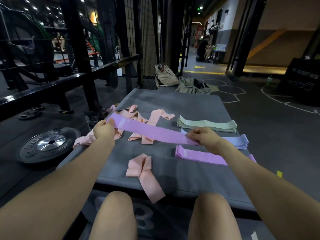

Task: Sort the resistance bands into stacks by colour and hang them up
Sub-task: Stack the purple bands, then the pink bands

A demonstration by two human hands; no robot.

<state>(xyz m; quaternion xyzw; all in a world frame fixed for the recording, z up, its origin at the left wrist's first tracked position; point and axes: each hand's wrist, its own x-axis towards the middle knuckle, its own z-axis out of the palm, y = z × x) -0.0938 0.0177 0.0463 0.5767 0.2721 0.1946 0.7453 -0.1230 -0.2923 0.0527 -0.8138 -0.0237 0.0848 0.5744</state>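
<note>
The person's bare knees (115,215) were nearest, just short of the near edge of a grey mat (195,181). A loose pink band (143,172) lay crumpled on the mat's near end, one tail running toward the edge. To its right, still on the mat, lay a flat stack of purple bands (199,155), partly under the right forearm.

Above the middle of the mat both hands held one purple band (152,133) stretched flat between them, clear of the surface. The left hand (103,129) gripped its left end with fingers curled round it; the right hand (205,137) pinched its right end between thumb and curled fingers.

Beyond the right hand, near the mat's right edge, sat a stack of lilac bands (239,141), and just past that a neat stack of pale green bands (207,125). Further along the mat's left side lay a tangle of unsorted pink bands (138,116), some under the stretched band, one trailing off the left edge.

Left of the mat, a black weight plate (50,143) lay flat on the floor. Past the mat's far end were a beige bag (165,76) and crumpled clothing (192,86), with a black rack (81,54) to the far left and a black box (302,82) to the far right.
</note>
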